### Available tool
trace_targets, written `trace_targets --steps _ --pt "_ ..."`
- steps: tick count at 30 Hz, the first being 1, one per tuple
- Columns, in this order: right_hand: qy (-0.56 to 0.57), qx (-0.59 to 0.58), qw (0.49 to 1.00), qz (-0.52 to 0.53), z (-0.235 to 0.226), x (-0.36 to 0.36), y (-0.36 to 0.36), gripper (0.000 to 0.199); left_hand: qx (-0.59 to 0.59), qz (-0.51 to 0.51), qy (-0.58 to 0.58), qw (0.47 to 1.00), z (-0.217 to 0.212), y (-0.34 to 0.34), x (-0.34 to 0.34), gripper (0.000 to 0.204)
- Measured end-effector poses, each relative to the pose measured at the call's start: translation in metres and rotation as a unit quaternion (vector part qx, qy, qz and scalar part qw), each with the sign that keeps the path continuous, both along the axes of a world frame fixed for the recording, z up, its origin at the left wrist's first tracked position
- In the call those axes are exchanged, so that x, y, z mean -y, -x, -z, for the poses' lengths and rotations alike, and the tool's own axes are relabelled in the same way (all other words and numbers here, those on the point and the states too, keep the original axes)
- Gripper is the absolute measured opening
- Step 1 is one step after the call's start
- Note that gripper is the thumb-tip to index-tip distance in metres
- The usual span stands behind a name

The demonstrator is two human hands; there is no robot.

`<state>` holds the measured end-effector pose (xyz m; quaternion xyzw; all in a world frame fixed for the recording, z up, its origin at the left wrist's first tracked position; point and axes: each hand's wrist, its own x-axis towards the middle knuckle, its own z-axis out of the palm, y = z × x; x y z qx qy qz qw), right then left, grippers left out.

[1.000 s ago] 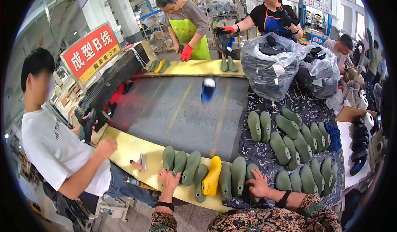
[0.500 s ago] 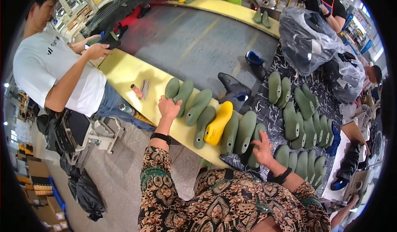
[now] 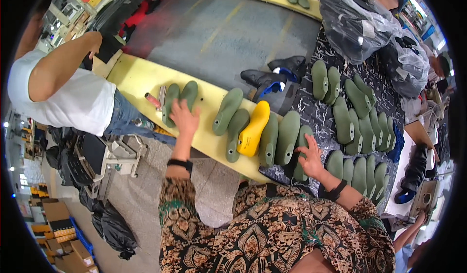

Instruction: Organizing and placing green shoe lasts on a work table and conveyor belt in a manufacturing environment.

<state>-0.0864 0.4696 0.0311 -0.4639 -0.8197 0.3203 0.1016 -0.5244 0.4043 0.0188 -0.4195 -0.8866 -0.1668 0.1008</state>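
Along the yellow ledge [image 3: 146, 68] lies a row of green shoe lasts, with one yellow shoe last [image 3: 254, 129] among them. My left hand [image 3: 185, 119] is at the heel ends of two green shoe lasts [image 3: 188, 94] at the row's left, its fingers spread and seemingly touching them. A wider gap parts this pair from the green shoe last [image 3: 227, 111] to their right. My right hand [image 3: 311, 157] rests against the rightmost green shoe last [image 3: 302, 149], fingers apart and slightly bent. Whether it presses on that last is hard to tell.
More green shoe lasts [image 3: 343, 119] stand in groups on the dark patterned cloth at right, below clear plastic bags [image 3: 357, 25]. Black shoes [image 3: 267, 83] lie on the grey belt [image 3: 219, 34]. A reddish tube [image 3: 152, 100] lies by the left pair. A person in white [image 3: 73, 95] stands left.
My left hand and the two leftmost lasts have shifted left along the ledge. The black shoes on the belt now lie closer together. The person at left has raised an elbow.
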Motion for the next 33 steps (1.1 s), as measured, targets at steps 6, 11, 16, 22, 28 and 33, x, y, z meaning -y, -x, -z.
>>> trace_targets --steps 6,11,16,22,28,33 --pt "-0.028 0.006 0.999 -0.018 0.025 0.0 -0.006 0.03 0.147 0.218 0.021 0.965 0.021 -0.093 0.008 0.048" --pt "-0.016 0.003 1.0 -0.003 0.026 0.01 -0.012 0.029 0.152 0.183 0.042 0.97 0.025 -0.095 0.04 0.043" --pt "-0.024 -0.011 1.0 -0.014 0.032 0.01 -0.012 0.029 0.159 0.171 0.04 0.972 0.014 -0.105 0.086 0.032" --pt "-0.03 -0.024 0.999 -0.008 0.036 0.004 -0.01 0.028 0.218 0.146 0.02 0.965 0.007 -0.145 0.096 0.049" --pt "-0.035 -0.009 0.999 -0.008 0.031 0.0 -0.004 0.028 0.169 0.04 -0.05 0.984 0.029 -0.166 0.076 0.05" --pt "-0.028 -0.006 1.0 -0.002 0.029 0.003 -0.007 0.028 0.133 0.045 -0.066 0.988 0.04 -0.168 0.074 0.046"
